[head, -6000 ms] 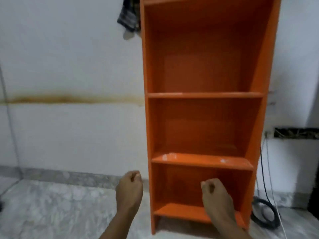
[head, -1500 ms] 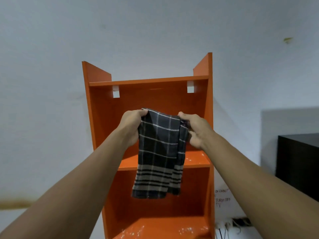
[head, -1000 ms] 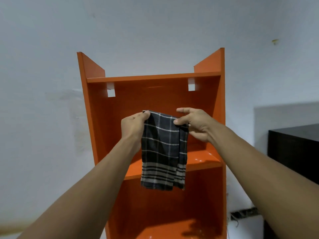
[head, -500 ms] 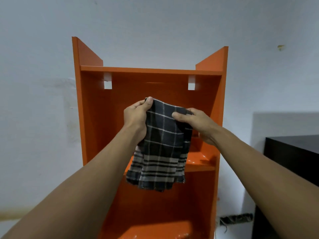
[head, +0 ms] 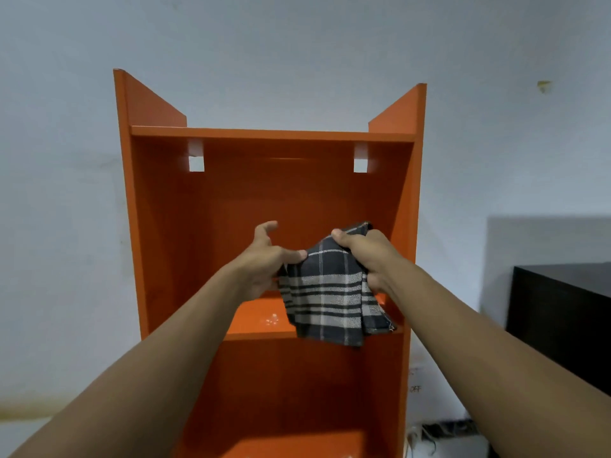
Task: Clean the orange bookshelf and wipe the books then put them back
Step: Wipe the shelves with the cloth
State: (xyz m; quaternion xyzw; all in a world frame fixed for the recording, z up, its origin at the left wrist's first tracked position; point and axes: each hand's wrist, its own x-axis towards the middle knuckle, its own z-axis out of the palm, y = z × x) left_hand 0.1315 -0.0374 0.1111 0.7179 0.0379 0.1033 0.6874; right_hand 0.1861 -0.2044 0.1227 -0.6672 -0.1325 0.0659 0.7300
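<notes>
Since half a second ago the cloth has dropped lower and shifted right, and the left hand has let go of its top edge and opened up. White wall (head: 297, 44) behind everything. Orange bookshelf (head: 158, 226) stands against it, centre frame, with the top board and two square cut-outs in its back panel showing. Black cabinet (head: 562, 319) at far right, apart from the bookshelf. Both forearms reach in from the near edge toward the upper compartment. Right hand (head: 367, 256) has its fingers curled tight round the bunched top of the cloth (head: 330, 292), thumb over the top fold. Left hand (head: 264, 259) is spread: upper fingers raised clear of the fabric, thumb lying against the cloth's left edge. Can't tell whether its lower fingers pinch the fabric from behind, since that part is hidden. The dark grey checked cloth hangs from the right hand in front of the middle shelf board (head: 251, 322), right of centre, its lower hem past the board's front edge. White specks (head: 271, 320) on that board, just left of the cloth.
</notes>
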